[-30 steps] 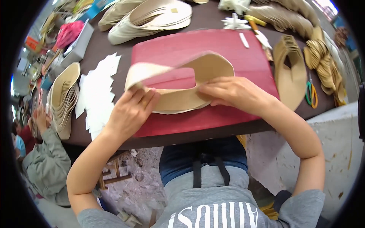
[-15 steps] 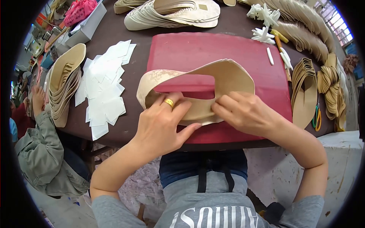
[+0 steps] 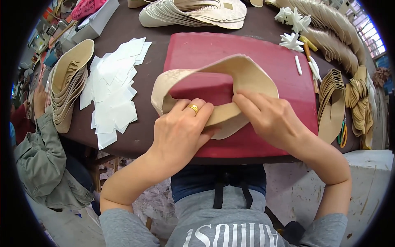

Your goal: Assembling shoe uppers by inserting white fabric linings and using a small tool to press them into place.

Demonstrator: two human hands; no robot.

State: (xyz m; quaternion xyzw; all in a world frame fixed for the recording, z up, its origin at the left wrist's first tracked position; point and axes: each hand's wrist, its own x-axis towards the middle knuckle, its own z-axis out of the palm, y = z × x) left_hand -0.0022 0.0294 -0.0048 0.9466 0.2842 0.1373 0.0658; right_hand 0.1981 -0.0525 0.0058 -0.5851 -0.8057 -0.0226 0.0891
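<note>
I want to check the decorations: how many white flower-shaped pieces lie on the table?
3 that I can tell. One white flower piece lies beside the red mat's far right corner; two more lie behind it, close together. Others may be hidden.

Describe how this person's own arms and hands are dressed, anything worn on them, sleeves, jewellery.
Both forearms are bare, with no gloves and no watch or bracelet showing. The left hand wears a gold ring on one finger; the right hand shows no jewellery. Short grey sleeves of a grey top cover only the upper arms.
</note>
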